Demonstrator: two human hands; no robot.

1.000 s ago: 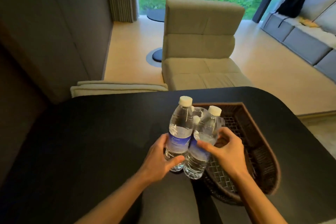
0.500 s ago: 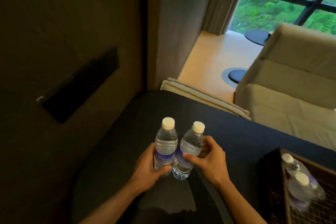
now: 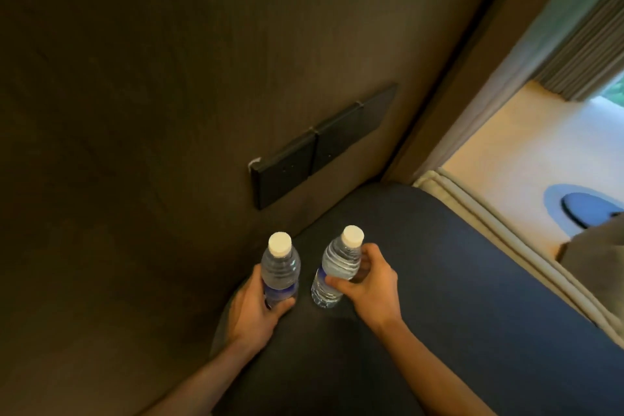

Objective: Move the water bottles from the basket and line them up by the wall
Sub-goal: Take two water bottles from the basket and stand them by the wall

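Here the dark desk [image 3: 456, 297] runs along a brown wall [image 3: 135, 94], with a row of black wall plates [image 3: 317, 149] at about 12 o'clock from the hands. The left hand [image 3: 256, 311] has its grip closed around the left water bottle [image 3: 280, 272], standing upright just beside the wall. The right hand [image 3: 368, 287] has its grip wrapped around the right water bottle [image 3: 337, 268], tilted slightly, at 3 o'clock from the first and apart from it. Whether either base rests on the desk is unclear. At 2 o'clock lie pale flooring [image 3: 526, 145], a grey curtain [image 3: 587, 57] and a folded cream cushion [image 3: 472, 209] along the desk's edge.
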